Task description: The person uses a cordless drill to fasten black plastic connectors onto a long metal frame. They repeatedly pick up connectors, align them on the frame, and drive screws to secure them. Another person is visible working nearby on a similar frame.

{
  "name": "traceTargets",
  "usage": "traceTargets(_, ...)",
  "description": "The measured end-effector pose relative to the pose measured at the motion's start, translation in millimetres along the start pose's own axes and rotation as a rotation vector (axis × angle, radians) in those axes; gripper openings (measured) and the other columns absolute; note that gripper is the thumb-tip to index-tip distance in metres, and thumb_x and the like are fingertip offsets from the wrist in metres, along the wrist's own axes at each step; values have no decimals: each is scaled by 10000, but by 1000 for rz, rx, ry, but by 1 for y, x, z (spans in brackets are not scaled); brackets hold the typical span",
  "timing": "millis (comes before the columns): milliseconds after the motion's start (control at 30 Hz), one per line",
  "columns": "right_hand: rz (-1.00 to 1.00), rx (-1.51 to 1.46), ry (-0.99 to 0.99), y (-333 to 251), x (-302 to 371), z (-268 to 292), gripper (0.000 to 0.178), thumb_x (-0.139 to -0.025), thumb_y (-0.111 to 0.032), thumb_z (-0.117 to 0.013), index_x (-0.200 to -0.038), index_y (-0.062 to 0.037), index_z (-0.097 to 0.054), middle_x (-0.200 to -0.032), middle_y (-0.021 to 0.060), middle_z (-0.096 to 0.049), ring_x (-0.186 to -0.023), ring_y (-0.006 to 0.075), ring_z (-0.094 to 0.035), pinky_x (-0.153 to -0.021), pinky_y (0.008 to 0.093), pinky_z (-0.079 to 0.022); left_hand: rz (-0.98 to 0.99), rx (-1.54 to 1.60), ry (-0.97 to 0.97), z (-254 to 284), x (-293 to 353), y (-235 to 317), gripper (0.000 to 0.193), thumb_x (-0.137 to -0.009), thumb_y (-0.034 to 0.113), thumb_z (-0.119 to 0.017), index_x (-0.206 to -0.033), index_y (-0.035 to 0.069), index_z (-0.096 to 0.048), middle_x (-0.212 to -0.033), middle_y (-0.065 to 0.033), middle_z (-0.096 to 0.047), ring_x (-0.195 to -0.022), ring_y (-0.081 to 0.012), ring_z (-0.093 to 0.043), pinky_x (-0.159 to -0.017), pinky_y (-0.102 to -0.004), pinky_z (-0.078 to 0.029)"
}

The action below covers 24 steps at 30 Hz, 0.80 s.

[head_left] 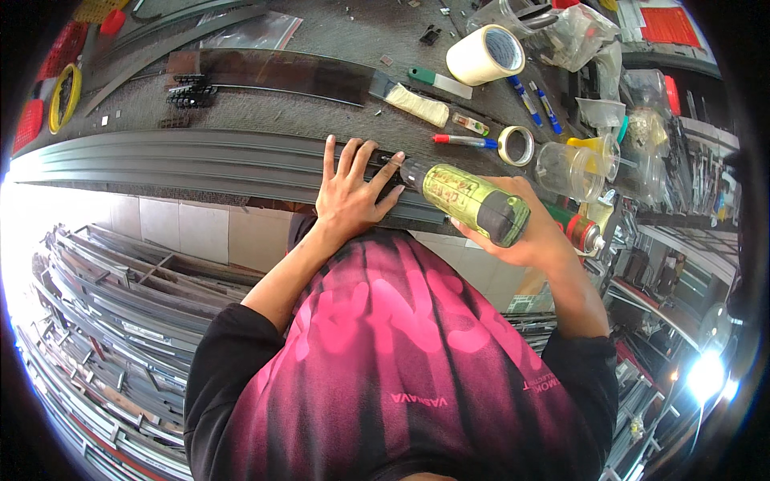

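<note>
A long dark grey metal profile (184, 160) with ridges lies along the near edge of the bench. On its right end rests my left hand (353, 188), fingers spread, the thumb and forefinger on either side of the tip of a drill (461, 196). My right hand (521, 228) is wrapped round this yellow-green and black drill, its nose pointing left at the profile. The bit and the spot it meets are mostly hidden by my fingers and the nose.
Beyond the profile lie a brush (413, 104), a scraper (441, 82), tape rolls (485, 54), a marker (465, 141) and blue pens. At right are clear plastic jars (569, 171) and a spray can (581, 228). Metal bars (112, 321) fill racks at lower left.
</note>
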State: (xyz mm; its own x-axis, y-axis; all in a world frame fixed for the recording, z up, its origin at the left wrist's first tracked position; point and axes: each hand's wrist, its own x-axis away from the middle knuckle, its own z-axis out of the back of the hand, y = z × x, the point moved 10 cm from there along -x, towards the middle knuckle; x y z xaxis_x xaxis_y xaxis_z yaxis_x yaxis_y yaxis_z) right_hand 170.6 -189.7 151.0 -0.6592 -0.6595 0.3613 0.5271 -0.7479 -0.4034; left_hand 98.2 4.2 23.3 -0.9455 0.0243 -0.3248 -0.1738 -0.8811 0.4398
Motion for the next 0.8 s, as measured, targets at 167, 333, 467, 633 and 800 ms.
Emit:
traceTargets(167,-13,-76,74,-2,4,13,555,-933,-271,-978,-1420,-98,-776,-1335,134,-782,-1262,358,-692,-1118,466,-531,2,-2,-18,-3,1,-1,620,-986,531,-836,-1571,347,-744,-1493,-137,-610,-1497,-377,-545,-1383,-748,-249)
traceTargets(333,29,-55,23,1,-1,9,516,-940,-274,-972,-1391,-97,-797,-1349,126,-776,-1251,349,-690,-1105,469,-533,5,-6,-24,-2,0,-1,625,-975,528,-842,-1565,347,-746,-1489,-133,-610,-1495,-369,-548,-1383,-742,-256)
traceTargets(467,19,-116,33,4,3,7,496,-942,-280,-972,-1371,-92,-808,-1360,121,-777,-1241,344,-691,-1104,466,-533,4,-6,-16,-1,-1,0,630,-970,525,-845,-1566,344,-746,-1490,-134,-607,-1492,-365,-550,-1383,-738,-255)
traceTargets(633,-1,-74,71,-1,2,10,502,-933,-270,-975,-1373,-98,-808,-1367,128,-776,-1249,351,-681,-1103,467,-532,8,-4,-19,-1,0,-1,620,-972,523,-845,-1558,342,-753,-1490,-133,-609,-1489,-366,-550,-1384,-737,-253)
traceTargets(800,-11,-95,-102,-16,-12,13,546,-900,-266,-983,-1373,-67,-795,-1355,144,-775,-1249,359,-677,-1097,479,-529,15,5,-17,-1,-1,-1,609,-975,516,-840,-1551,337,-762,-1495,-133,-613,-1494,-368,-545,-1383,-736,-253)
